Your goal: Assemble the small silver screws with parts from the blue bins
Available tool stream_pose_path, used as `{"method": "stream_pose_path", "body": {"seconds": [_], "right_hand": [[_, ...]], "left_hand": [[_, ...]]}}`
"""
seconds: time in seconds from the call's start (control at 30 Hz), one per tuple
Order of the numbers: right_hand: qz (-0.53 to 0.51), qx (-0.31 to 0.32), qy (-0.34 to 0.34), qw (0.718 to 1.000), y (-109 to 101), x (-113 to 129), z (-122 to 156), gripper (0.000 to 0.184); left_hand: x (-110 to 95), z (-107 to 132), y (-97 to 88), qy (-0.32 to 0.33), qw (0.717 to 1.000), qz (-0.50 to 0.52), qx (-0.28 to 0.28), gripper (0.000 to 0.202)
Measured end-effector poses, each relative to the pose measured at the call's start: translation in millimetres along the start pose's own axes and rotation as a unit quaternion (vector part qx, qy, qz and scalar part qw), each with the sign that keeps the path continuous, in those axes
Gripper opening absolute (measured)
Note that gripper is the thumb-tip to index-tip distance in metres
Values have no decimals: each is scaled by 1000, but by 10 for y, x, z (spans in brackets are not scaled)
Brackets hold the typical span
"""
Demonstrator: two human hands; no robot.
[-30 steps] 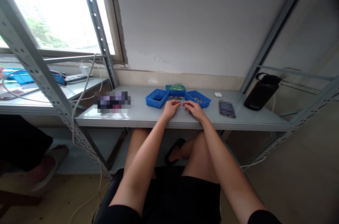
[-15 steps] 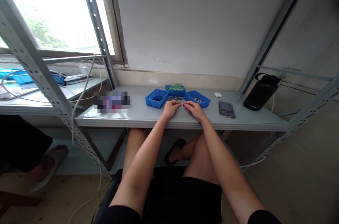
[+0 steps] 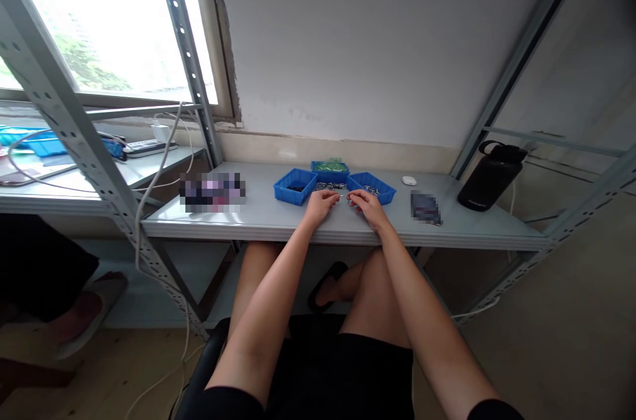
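My left hand (image 3: 322, 205) is closed in a pinch over the front of the shelf table. A small, thin silvery metal piece (image 3: 342, 195) sticks out from its fingertips; its kind is too small to tell. Facing it from a short distance, my right hand (image 3: 366, 204) has thumb and forefinger pinched together, and whatever lies between them cannot be made out. Just behind my hands lies a pile of small metal parts (image 3: 332, 186). Around the pile stand a left blue bin (image 3: 288, 195) with dark contents, a right blue bin (image 3: 385, 197) with metal parts, and a back blue bin (image 3: 330, 177) with green-wrapped contents.
A black bottle (image 3: 489, 178) stands at the right end of the table (image 3: 258, 214). Near it are a white case (image 3: 409, 180) and a blurred dark item (image 3: 424, 207). Another blurred item (image 3: 212, 193) lies at left. A white cable (image 3: 144, 208) hangs by the left post.
My fingertips have moved slightly apart, the right hand shifting a little to the right. The silvery piece at my left fingertips now shows more clearly.
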State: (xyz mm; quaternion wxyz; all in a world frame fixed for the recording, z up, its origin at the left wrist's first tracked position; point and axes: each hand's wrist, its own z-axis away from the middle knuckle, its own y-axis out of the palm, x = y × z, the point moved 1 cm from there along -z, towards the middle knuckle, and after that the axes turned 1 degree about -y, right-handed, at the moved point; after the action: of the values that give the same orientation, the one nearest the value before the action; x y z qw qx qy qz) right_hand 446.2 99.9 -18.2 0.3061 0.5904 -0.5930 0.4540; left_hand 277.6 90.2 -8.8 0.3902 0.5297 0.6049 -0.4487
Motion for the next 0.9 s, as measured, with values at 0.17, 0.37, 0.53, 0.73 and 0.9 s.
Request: {"method": "stream_pose_path", "body": {"seconds": [0.17,0.37,0.53,0.73,0.9], "right_hand": [[-10,15,-6,1000,4,14,6,31],[-16,26,-2,1000,12,44,22,31],[-28,-2,-6,1000,11,23,10,31],[-46,-47,6,998,-17,-52,-20,57],[-75,-67,27,995,-20,-95,-33,78]], "left_hand": [[-17,7,-1,-1,1000,2,5,24],[-26,12,-2,1,1000,-10,8,24],[-41,12,4,-18,1000,12,-5,24],[-67,21,15,-26,999,21,-11,20],[-81,32,23,-30,999,13,-9,17]]}}
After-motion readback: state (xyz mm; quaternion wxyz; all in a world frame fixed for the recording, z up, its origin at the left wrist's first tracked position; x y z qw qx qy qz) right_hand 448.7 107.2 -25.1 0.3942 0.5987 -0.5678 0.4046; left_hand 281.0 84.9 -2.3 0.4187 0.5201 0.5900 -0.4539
